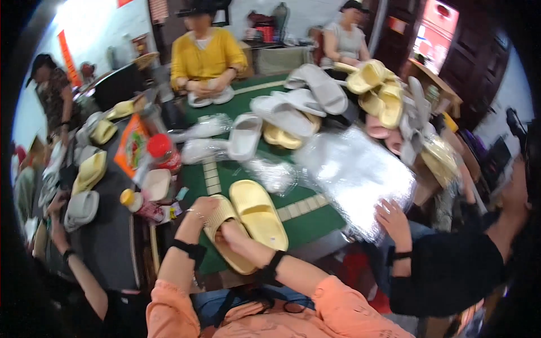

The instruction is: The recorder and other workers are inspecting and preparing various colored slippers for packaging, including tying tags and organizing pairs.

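A pair of pale yellow slide slippers lies before me at the near edge of the green table. My left hand [204, 209] is closed on the strap end of the left slipper [239, 260]. My right hand [235, 235] reaches into that same slipper's foot opening, its fingers hidden under the strap. Beside it, touching or nearly so, the right slipper [258, 213] lies untouched with its heel toward me. Clear plastic wrapping [271, 173] lies just beyond the pair.
Grey and yellow slippers pile up at the far right. A stack of clear plastic bags [355, 174] lies right, under a co-worker's hand [394, 223]. A red-lidded jar [163, 151] and a yellow-capped bottle [141, 204] stand left. Co-workers sit across and on both sides.
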### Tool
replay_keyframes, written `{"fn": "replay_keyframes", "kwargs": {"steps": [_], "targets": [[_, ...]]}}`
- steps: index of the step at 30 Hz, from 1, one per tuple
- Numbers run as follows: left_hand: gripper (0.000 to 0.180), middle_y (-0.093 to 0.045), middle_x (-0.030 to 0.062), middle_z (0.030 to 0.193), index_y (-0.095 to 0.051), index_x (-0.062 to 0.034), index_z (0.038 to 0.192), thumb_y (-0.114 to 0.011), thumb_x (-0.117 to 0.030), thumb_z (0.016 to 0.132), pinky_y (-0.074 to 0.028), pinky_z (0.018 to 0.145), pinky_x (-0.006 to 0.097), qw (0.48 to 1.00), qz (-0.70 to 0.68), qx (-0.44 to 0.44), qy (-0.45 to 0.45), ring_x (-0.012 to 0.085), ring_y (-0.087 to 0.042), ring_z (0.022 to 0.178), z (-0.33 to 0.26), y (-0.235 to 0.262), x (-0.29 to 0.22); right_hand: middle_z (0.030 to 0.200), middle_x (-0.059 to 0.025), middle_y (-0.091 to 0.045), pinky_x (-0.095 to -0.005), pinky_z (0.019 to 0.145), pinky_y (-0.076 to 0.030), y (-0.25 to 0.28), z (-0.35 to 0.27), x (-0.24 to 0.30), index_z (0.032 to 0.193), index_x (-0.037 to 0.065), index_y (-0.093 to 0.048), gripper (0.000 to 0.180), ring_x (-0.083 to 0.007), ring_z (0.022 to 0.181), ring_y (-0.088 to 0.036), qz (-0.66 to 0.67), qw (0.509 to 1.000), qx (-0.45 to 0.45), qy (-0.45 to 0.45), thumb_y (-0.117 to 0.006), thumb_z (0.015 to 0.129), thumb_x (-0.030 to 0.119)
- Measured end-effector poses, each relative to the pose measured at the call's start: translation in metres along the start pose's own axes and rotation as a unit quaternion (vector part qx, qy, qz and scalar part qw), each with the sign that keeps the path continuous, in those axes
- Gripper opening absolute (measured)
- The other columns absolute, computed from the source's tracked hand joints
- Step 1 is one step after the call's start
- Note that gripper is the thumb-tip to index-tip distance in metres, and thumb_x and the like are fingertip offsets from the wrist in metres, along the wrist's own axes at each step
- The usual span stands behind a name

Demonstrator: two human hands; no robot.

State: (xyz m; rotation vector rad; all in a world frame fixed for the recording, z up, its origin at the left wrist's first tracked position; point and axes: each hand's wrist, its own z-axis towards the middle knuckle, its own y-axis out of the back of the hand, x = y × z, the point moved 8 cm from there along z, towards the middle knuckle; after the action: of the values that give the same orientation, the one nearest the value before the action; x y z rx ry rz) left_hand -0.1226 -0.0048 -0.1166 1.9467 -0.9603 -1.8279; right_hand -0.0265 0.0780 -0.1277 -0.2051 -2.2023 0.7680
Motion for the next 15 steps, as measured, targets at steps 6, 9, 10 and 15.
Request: {"fn": "replay_keyframes", "kwargs": {"steps": [6, 9, 10, 15], "targets": [[0.029, -0.062, 0.0128, 0.088, -0.061, -0.0042, 0.092, -0.043, -0.026, 0.084, -0.048, 0.068, 0.031, 0.961, 0.269, 0.037, 0.050, 0.0234, -0.060, 0.081, -0.016, 0.018, -0.020, 0.079, -0.0168, -0.057, -0.0358, 0.066, -0.043, -0.007, -0.101, 0.054, 0.099, 0.000, -0.049, 0.023, -0.0308, 0.074, -0.056, -0.452, 0.837, 0.056, 0.302, -0.039, 0.086, 0.016], [0.030, -0.062, 0.0128, 0.083, -0.061, -0.0038, 0.089, -0.043, -0.027, 0.085, -0.048, 0.062, 0.032, 0.980, 0.026, -0.021, 0.198, 0.0230, -0.061, 0.076, -0.019, 0.031, -0.005, 0.085, -0.0185, -0.056, -0.0376, 0.070, -0.044, 0.016, -0.164, 0.081, 0.094, 0.002, -0.051, 0.017, -0.0341, 0.084, -0.054, -0.596, 0.773, 0.048, 0.209, -0.042, 0.087, 0.014], [0.027, -0.062, 0.0111, 0.079, -0.062, -0.0046, 0.086, -0.047, -0.027, 0.082, -0.047, 0.061, 0.031, 0.940, -0.171, -0.081, 0.283, 0.0210, -0.060, 0.069, -0.019, 0.020, 0.006, 0.084, -0.0177, -0.056, -0.0384, 0.068, -0.044, 0.030, -0.180, 0.091, 0.093, 0.002, -0.051, 0.015, -0.0342, 0.083, -0.054, -0.633, 0.749, 0.019, 0.195, -0.043, 0.085, 0.012], [0.019, -0.061, 0.0107, 0.069, -0.063, -0.0035, 0.081, -0.052, -0.018, 0.074, -0.046, 0.057, 0.032, 0.978, -0.051, -0.148, 0.136, 0.0205, -0.058, 0.061, -0.001, 0.037, 0.049, 0.080, -0.0139, -0.054, -0.0388, 0.066, -0.042, 0.052, -0.206, 0.106, 0.087, 0.004, -0.053, 0.015, -0.0316, 0.080, -0.052, -0.742, 0.593, -0.044, 0.310, -0.047, 0.074, 0.005]]}}
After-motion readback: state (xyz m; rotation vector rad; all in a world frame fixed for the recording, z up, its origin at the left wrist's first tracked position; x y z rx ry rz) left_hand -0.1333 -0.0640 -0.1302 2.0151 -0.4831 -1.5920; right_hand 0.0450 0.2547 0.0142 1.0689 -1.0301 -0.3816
